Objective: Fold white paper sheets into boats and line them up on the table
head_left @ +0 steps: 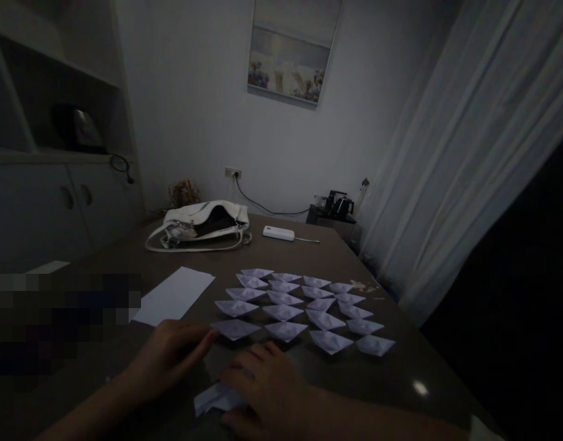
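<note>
My left hand (171, 354) is at the left end of the front row of paper boats. Its thumb and index finger come together on the tip of the front-left paper boat (236, 330). My right hand (265, 387) curls over a partly folded piece of white paper (218, 399) near the table's front edge; the fingers hide part of it. Beyond both hands, several white paper boats (283, 313) stand in rows on the dark table (355, 392). A stack of white paper sheets (175, 297) lies left of the boats.
At the far end of the table are a white handbag (203, 222) and a white power bank (279, 233) with a short cable. Small scraps (364, 285) lie by the right edge. A pale curtain (442, 153) hangs on the right, and a cabinet (46, 202) stands on the left.
</note>
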Motion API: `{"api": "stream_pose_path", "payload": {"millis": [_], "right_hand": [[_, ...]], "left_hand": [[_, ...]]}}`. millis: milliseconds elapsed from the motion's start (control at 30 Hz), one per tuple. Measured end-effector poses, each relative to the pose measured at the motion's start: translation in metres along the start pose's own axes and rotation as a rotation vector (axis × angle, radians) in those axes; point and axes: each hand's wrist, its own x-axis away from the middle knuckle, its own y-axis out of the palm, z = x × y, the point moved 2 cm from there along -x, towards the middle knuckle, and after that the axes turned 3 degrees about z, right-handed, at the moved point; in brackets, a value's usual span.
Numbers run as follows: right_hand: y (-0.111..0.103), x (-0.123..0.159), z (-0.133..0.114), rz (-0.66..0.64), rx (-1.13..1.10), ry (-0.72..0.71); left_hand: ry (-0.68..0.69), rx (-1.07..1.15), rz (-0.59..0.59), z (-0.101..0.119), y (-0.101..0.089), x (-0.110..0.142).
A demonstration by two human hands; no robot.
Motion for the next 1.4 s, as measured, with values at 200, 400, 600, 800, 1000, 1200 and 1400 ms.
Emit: {"api": "stream_pose_path", "payload": {"millis": [200, 400, 600, 800, 1000, 1200, 1400], "right_hand": [[-0.001, -0.006, -0.01, 0.075, 0.053, 0.008], [0.007, -0.011, -0.005, 0.16, -0.042, 0.042], [-0.006, -0.014, 0.005, 0.41, -0.658, 0.371], [-0.003, -0.016, 0.011, 0.673, -0.847, 0.541], [0.007, -0.012, 0.012, 0.749, -1.015, 0.613], [0.014, -0.011, 0.007, 0.589, -1.401, 0.723], [0.02, -0.01, 0.006, 0.586, -1.471, 0.831]], "left_hand": [[-0.062, 0.018, 0.054, -0.003, -0.008, 0.003], [-0.17, 0.017, 0.135, -0.002, -0.025, 0.0], [-0.261, 0.183, -0.039, 0.012, -0.013, 0.002], [-0.488, 0.407, -0.232, 0.03, 0.009, 0.003], [-0.665, 0.618, -0.185, 0.031, 0.026, -0.01], [-0.668, 0.671, 0.196, 0.015, 0.028, -0.012], [-0.644, 0.718, 0.016, 0.022, 0.028, 0.003]]}}
